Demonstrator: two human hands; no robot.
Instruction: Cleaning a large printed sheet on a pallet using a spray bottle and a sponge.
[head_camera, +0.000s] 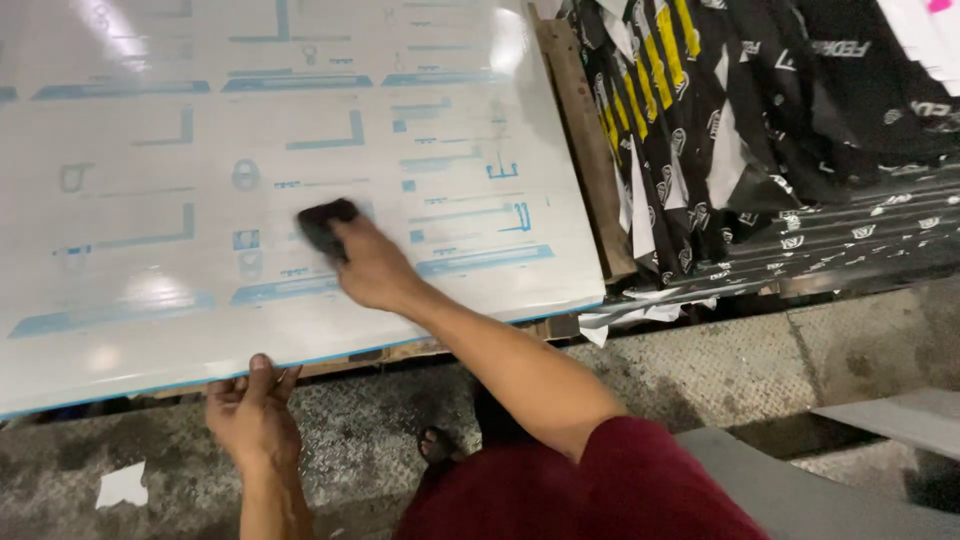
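Head view. My right hand (372, 268) presses a dark pad (325, 225) flat onto a large pale sheet (300, 150) printed with blue line shapes. The fingers are curled over the pad's near edge, closed around it; the pad sits near the sheet's middle, touching the surface.

My left hand (255, 415) is at the sheet's near edge, thumb up against the rim and fingers underneath, a partly closed pinch that props the edge. How tightly it grips I cannot tell.

The sheet lies tilted on a wooden board (585, 150), and its near edge overhangs the rough grey floor (720, 370). To the right, just beside the board, lies a heap of black wrappers (780, 130) with yellow and white marks. A scrap of white paper (122, 485) lies on the floor at lower left, and a sandalled foot (437, 445) shows below the sheet.

Risks, as I judge them:
- Pressing hard near the middle could flex the sheet, since only the board and one hand carry it.
- If the left pinch slips, the overhanging edge may drop or slide toward the floor.
- Glare patches hide parts of the surface, so spots could be missed.
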